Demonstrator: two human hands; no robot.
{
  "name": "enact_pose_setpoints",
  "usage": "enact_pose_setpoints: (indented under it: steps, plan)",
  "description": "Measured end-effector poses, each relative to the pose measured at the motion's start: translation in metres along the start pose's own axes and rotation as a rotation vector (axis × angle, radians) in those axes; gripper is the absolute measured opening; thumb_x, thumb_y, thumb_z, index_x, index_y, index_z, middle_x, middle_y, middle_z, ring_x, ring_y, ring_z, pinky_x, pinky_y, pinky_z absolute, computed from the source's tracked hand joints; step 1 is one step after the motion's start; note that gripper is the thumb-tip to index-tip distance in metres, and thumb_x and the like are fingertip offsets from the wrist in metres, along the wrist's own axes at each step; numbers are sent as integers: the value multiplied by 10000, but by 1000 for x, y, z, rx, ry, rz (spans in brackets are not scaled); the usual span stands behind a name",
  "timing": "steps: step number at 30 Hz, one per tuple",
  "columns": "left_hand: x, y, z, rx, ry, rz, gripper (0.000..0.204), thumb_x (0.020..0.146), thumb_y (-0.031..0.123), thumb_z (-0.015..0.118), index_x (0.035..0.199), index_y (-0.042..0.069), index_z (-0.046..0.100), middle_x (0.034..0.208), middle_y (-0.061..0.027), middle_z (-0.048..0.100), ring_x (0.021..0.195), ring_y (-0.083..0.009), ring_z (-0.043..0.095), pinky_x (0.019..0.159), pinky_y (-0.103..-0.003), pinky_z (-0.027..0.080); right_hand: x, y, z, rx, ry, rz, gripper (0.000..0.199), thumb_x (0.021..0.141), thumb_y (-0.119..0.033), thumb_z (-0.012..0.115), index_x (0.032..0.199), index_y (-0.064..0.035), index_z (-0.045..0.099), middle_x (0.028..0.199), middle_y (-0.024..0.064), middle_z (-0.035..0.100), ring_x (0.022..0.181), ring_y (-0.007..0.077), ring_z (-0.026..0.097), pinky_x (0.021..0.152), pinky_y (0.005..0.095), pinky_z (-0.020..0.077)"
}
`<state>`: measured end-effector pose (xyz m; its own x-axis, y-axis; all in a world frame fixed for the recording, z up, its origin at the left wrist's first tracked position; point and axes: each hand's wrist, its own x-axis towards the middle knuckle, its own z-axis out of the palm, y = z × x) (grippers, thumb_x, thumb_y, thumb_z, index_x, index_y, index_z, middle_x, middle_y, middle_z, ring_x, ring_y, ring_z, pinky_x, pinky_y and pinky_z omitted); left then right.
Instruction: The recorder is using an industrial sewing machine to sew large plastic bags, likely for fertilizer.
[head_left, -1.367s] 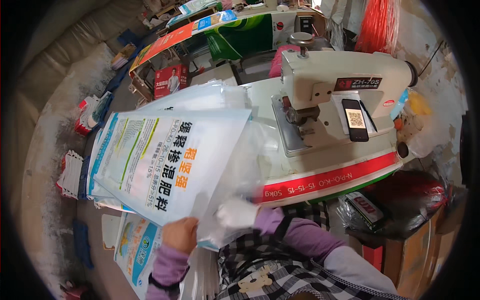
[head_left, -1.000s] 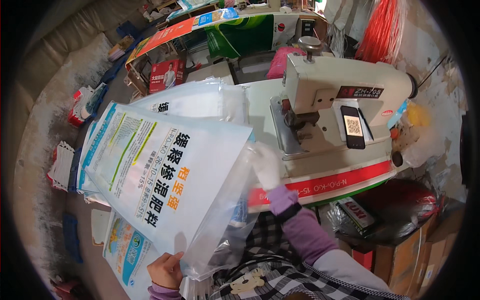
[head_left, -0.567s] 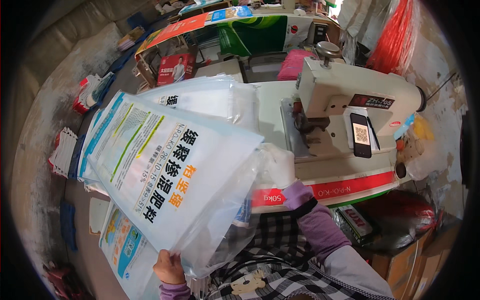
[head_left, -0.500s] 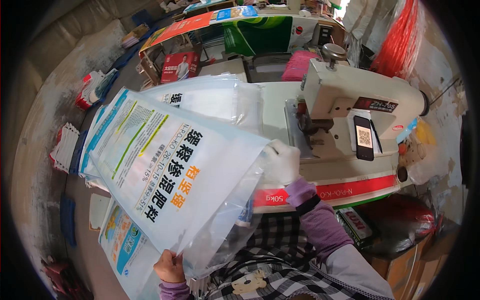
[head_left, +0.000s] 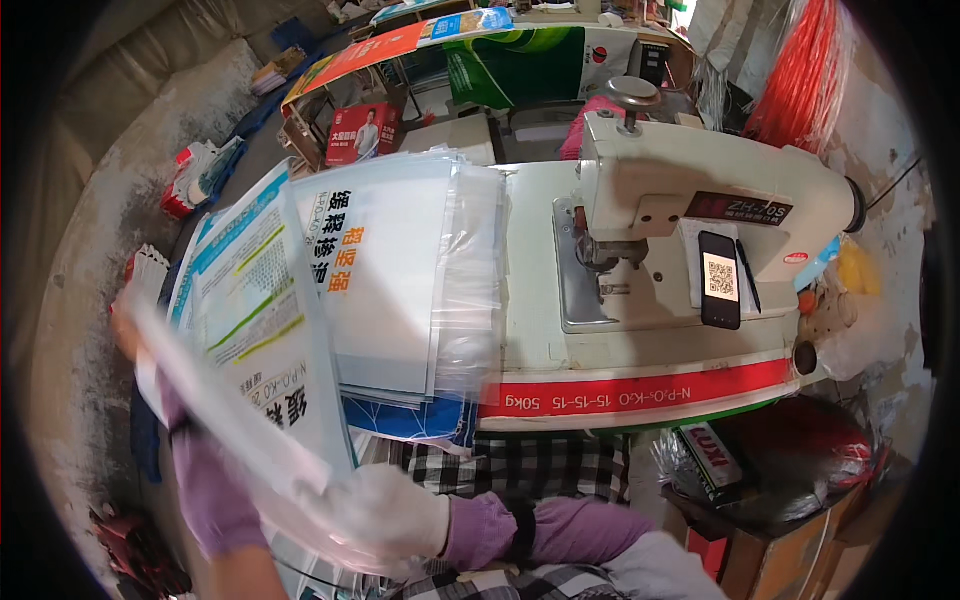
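Observation:
A printed white plastic bag (head_left: pixel 265 330) is folded over on the left between my two hands, its near edge smeared by motion. My right hand (head_left: pixel 390 515), in a white glove, is closed on the bag's end close to my body. At the far left my left hand (head_left: pixel 127 328) grips the other end; it is blurred and its fingers are partly hidden by the bag. Right of the held bag lies a stack of similar bags (head_left: pixel 395 290), with clear liner ends jutting toward the sewing machine (head_left: pixel 690 190). No bag is under the machine's needle.
A phone (head_left: pixel 720 280) and a pen (head_left: pixel 750 275) lie by the machine. A red strip (head_left: pixel 640 388) runs along the table's front edge. Red strands (head_left: pixel 800 85) hang at back right. A cardboard box (head_left: pixel 775 550) stands below right. Folded bundles (head_left: pixel 205 175) lie along the left wall.
Both hands have swung left with the bag; my right hand left the machine's side and came down near my body. The stack and the machine's needle area are now uncovered.

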<state>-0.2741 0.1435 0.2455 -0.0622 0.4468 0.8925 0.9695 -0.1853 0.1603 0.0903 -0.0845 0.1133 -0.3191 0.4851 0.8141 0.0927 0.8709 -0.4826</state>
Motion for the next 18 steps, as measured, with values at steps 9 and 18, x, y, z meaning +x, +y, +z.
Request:
enact_pose_setpoints:
  steps: [9,18]
  plan:
    - [-133,369,265,-736,-842,743,271,746,-47,569,949,93,684,853,-100,669,761,-289,646,711,-325,514,-217,41,-117,-684,248,876,394,645,-4,589,1034,-37,640,916,140,649,852,316,629,712,350,519]
    - [-222,413,323,-796,-782,918,295,692,-19,580,840,184,735,771,-77,656,724,-292,640,657,-358,527,-252,7,-140,-810,112,1056,433,519,-244,702,928,-106,680,621,76,580,582,311,580,543,417,463]
